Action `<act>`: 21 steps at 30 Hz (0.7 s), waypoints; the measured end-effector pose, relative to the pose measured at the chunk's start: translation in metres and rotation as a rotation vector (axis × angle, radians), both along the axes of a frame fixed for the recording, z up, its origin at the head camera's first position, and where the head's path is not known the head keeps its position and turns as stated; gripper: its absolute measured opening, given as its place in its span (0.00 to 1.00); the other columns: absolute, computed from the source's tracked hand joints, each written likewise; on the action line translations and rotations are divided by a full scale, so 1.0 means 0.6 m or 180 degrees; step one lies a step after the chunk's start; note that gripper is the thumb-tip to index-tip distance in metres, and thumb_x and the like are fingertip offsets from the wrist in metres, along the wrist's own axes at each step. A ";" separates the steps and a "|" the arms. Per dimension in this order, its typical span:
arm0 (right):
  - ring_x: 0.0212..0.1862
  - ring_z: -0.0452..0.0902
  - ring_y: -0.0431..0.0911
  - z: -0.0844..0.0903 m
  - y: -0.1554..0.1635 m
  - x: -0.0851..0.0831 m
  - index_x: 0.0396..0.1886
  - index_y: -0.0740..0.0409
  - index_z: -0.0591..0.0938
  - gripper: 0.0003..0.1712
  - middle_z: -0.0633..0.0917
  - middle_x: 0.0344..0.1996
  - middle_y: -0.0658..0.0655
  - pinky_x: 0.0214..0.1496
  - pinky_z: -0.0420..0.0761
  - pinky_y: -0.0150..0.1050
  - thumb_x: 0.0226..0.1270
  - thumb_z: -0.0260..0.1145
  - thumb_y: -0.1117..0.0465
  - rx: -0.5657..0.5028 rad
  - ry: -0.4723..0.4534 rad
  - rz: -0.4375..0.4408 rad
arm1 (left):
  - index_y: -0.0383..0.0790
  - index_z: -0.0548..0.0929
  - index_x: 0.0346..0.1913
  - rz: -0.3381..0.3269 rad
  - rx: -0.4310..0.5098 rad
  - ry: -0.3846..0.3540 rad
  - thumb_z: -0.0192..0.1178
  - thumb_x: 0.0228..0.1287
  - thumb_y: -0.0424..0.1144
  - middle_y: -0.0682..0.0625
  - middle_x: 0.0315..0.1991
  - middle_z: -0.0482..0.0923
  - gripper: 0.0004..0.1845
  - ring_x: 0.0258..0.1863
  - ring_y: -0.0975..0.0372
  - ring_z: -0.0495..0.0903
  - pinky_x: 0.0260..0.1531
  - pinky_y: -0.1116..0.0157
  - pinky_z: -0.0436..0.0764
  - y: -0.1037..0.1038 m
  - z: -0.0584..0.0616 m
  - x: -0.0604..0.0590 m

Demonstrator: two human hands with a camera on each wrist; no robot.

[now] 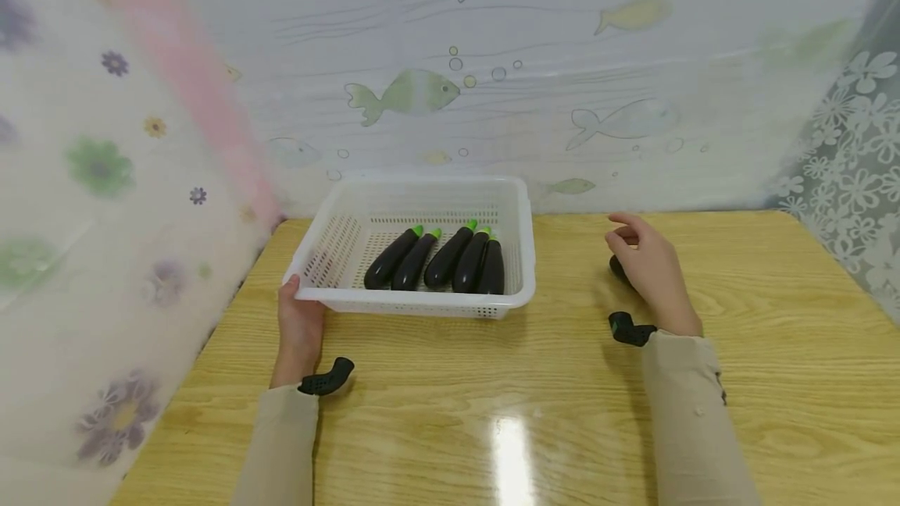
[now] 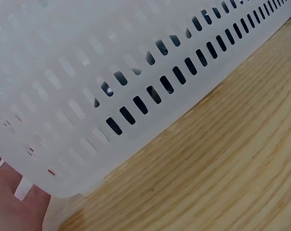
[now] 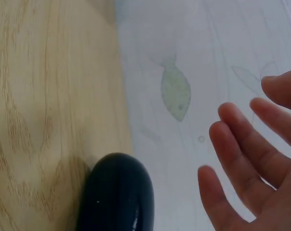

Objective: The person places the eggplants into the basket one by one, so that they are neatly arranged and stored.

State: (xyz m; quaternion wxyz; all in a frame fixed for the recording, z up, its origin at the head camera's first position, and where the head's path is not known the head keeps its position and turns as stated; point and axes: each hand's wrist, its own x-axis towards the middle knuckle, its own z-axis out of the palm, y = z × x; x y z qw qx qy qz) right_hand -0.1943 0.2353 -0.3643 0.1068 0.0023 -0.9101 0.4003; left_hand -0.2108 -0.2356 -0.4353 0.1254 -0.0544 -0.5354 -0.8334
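Observation:
A white perforated plastic basket [image 1: 415, 304] stands toward the back left of the table, with several dark eggplants [image 1: 446, 260] with green tops lying side by side in it. My left hand [image 1: 301, 322] grips the basket's near left corner, thumb over the rim; the left wrist view shows part of that hand [image 2: 13, 202] at the slotted wall [image 2: 184, 96]. Another eggplant [image 1: 620, 268] lies on the table at the right, partly hidden by my right hand [image 1: 650, 264]. In the right wrist view the fingers [image 3: 232, 149] are loosely bent, apart from the eggplant [image 3: 119, 192], and hold nothing.
The wooden table [image 1: 450, 389] meets a fish-patterned sheet [image 1: 506, 131] along its back edge. A flower-patterned covering [image 1: 105, 256] hangs on the left, and white lace-like flowers [image 1: 865, 123] show at the far right. Each wrist carries a small black device [image 1: 629, 329].

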 end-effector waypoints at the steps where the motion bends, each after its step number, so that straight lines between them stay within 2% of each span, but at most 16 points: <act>1: 0.51 0.68 0.57 0.000 0.003 0.001 0.62 0.55 0.66 0.28 0.75 0.48 0.61 0.50 0.64 0.54 0.67 0.47 0.46 0.0021 -0.0014 -0.0004 | 0.47 0.58 0.65 -0.0005 0.0003 0.0001 0.42 0.62 0.53 0.47 0.64 0.57 0.29 0.63 0.57 0.56 0.59 0.58 0.53 0.001 -0.001 -0.001; 7: 0.55 0.63 0.61 -0.005 0.015 0.001 0.62 0.62 0.64 0.30 0.70 0.54 0.68 0.52 0.62 0.56 0.68 0.45 0.47 0.0170 -0.0230 0.0018 | 0.47 0.58 0.65 -0.0050 0.0049 -0.0030 0.41 0.63 0.52 0.47 0.65 0.56 0.28 0.63 0.57 0.56 0.59 0.59 0.54 0.002 -0.003 -0.003; 12: 0.58 0.61 0.60 -0.012 0.011 -0.008 0.65 0.59 0.61 0.34 0.67 0.57 0.67 0.54 0.61 0.56 0.66 0.45 0.43 0.0119 -0.0452 0.0153 | 0.46 0.59 0.64 0.0035 0.0021 -0.0006 0.40 0.63 0.52 0.47 0.64 0.56 0.28 0.62 0.56 0.56 0.59 0.59 0.54 -0.006 0.003 -0.001; 21: 0.59 0.60 0.61 -0.024 0.022 -0.004 0.64 0.60 0.61 0.33 0.65 0.59 0.68 0.55 0.61 0.56 0.67 0.46 0.44 0.0075 -0.0520 0.0092 | 0.46 0.58 0.65 -0.0074 0.0034 -0.0043 0.40 0.63 0.51 0.46 0.65 0.55 0.28 0.62 0.55 0.56 0.58 0.56 0.54 0.000 0.004 0.000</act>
